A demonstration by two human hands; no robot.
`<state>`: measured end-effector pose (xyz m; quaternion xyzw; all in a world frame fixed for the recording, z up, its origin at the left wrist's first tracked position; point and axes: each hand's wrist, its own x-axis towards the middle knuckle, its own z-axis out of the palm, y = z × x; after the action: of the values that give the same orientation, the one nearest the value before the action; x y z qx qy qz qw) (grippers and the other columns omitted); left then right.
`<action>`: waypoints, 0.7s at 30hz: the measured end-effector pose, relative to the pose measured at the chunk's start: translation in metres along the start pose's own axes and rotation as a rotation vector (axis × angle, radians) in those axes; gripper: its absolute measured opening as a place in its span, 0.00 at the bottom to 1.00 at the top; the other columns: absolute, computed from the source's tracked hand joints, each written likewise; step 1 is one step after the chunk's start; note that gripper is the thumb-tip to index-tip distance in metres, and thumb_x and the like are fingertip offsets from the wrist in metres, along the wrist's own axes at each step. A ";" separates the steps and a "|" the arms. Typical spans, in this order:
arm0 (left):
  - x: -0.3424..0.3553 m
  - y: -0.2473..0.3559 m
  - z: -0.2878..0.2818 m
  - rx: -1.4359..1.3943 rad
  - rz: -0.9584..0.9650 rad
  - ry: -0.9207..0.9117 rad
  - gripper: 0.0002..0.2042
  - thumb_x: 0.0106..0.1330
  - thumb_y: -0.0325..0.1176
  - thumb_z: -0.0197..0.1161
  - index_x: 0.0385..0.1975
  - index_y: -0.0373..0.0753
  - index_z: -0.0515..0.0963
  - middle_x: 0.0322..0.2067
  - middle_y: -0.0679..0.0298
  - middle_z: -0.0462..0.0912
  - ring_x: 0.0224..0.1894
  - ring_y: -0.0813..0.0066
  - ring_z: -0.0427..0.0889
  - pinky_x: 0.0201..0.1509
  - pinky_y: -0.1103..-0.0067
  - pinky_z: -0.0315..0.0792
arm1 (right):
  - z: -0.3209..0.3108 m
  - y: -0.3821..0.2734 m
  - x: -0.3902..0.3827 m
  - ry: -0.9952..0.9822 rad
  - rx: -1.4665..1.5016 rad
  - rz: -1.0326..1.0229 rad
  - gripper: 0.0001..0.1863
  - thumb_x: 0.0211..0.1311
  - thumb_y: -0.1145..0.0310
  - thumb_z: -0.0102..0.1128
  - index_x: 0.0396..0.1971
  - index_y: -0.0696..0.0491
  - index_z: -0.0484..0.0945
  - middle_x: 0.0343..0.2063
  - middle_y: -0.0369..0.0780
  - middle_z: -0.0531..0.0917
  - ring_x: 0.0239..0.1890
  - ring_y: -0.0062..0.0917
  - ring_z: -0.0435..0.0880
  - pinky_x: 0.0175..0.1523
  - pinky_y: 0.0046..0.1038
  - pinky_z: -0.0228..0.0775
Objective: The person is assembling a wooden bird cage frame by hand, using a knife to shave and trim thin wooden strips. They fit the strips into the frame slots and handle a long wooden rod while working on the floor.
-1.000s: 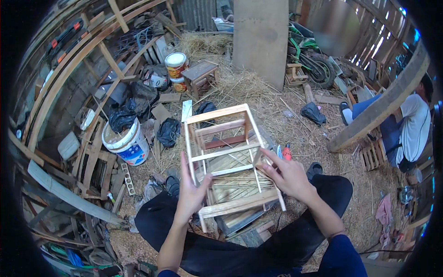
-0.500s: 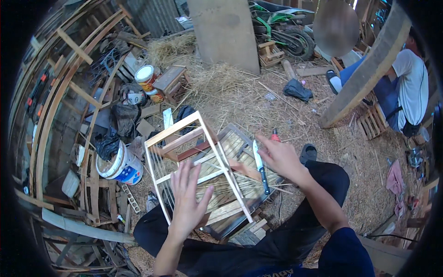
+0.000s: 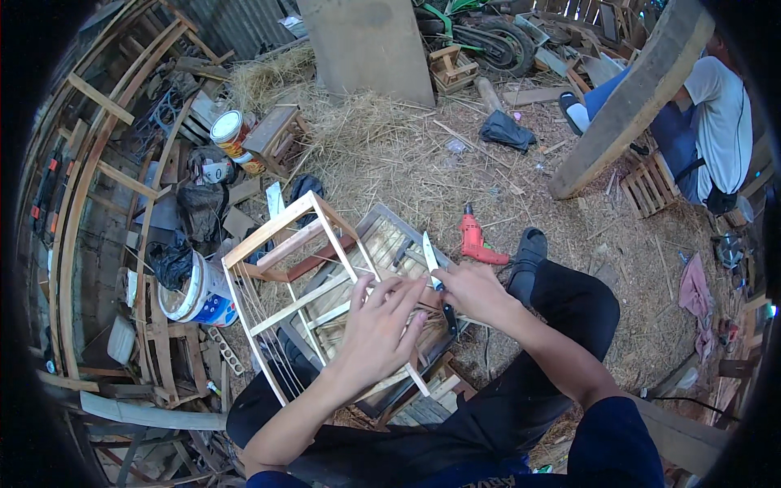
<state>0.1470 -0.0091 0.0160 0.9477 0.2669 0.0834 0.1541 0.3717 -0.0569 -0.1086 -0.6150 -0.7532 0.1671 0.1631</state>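
Note:
A small wooden frame (image 3: pixel 262 329) of pale slats, strung with thin strands, leans over a slatted low table (image 3: pixel 378 218) before my knees. My left hand (image 3: pixel 381 324) is open above the frame, its fingers stretched to the right and its thumb apart. Close to those fingertips, my right hand (image 3: pixel 480 294) has its fingers bent together; whatever they may hold is too small to make out. Beneath it lies a knife (image 3: pixel 429 250), blade pointing away, its middle covered by the hand. The knife's dark handle shows below the fingers.
A red power drill (image 3: pixel 480 241) lies on the straw-strewn ground, beyond my right hand. White bucket (image 3: pixel 203 293) and wooden racks stand left. A slanting post (image 3: pixel 630 106) rises at the right, near a seated person (image 3: pixel 720 122). A motorbike (image 3: pixel 488 41) stands at the back.
My left hand has moved right across the frame. The right hand has come left and down over the knife, its fingers now bent, uncovering the drill. The whole view has shifted slightly.

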 end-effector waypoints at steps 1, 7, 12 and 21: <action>-0.002 0.000 0.000 -0.026 -0.012 -0.013 0.26 0.78 0.37 0.56 0.73 0.34 0.69 0.57 0.52 0.85 0.67 0.53 0.75 0.79 0.51 0.52 | 0.001 -0.001 0.000 -0.059 -0.047 0.021 0.19 0.62 0.66 0.69 0.52 0.55 0.82 0.36 0.49 0.88 0.42 0.45 0.90 0.44 0.48 0.82; -0.011 -0.008 -0.003 -0.048 -0.019 0.053 0.26 0.75 0.32 0.57 0.72 0.33 0.70 0.47 0.55 0.88 0.56 0.57 0.81 0.74 0.55 0.59 | 0.033 -0.010 -0.003 -0.120 -0.015 0.057 0.07 0.60 0.67 0.69 0.35 0.54 0.86 0.37 0.47 0.87 0.46 0.43 0.88 0.51 0.48 0.79; -0.017 -0.009 -0.004 -0.088 -0.039 0.080 0.25 0.74 0.31 0.58 0.70 0.32 0.72 0.41 0.58 0.89 0.48 0.59 0.82 0.70 0.59 0.64 | 0.063 -0.008 -0.004 0.018 -0.126 -0.081 0.07 0.58 0.68 0.69 0.35 0.53 0.87 0.38 0.45 0.84 0.52 0.42 0.83 0.61 0.47 0.71; -0.036 -0.008 -0.022 -0.061 -0.032 0.028 0.30 0.64 0.27 0.58 0.70 0.34 0.74 0.40 0.62 0.89 0.42 0.60 0.80 0.67 0.61 0.65 | 0.067 -0.011 0.000 0.007 -0.132 -0.063 0.14 0.54 0.69 0.70 0.43 0.52 0.85 0.42 0.46 0.81 0.54 0.43 0.80 0.59 0.45 0.68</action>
<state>0.1073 -0.0167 0.0311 0.9369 0.2816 0.1020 0.1805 0.3320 -0.0619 -0.1639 -0.6010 -0.7809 0.1097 0.1300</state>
